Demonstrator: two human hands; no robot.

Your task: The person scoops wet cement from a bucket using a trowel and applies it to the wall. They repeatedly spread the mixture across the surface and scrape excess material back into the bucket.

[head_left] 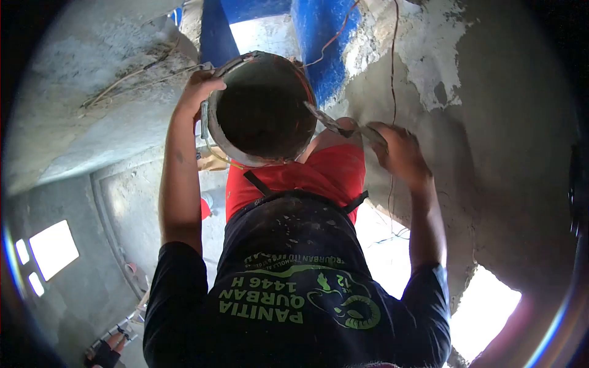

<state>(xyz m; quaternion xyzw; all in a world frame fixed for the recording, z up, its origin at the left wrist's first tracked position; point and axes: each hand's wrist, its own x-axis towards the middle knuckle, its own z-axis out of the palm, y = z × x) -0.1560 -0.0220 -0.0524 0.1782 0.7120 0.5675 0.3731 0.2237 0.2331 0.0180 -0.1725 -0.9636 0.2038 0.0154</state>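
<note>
A round bucket [211, 126] with a crusted, mortar-stained rim is tilted so its dark inside faces me, above my red shorts. My left hand [202, 92] grips its upper left rim, thumb over the edge. On the other side my right hand [399, 150] is closed around the handle of a trowel [334, 126]. The trowel's narrow, dirty blade points left, its tip overlapping the bucket's right rim. Deep shadow hides most of what is in the bucket.
A rough grey wall [503, 122] with patches of peeling plaster stands on the right, and a thin brown wire [393, 67] hangs before it. Blue-painted surfaces [325, 43] are ahead. Another person [107, 352] appears far off at lower left, near bright window openings [55, 250].
</note>
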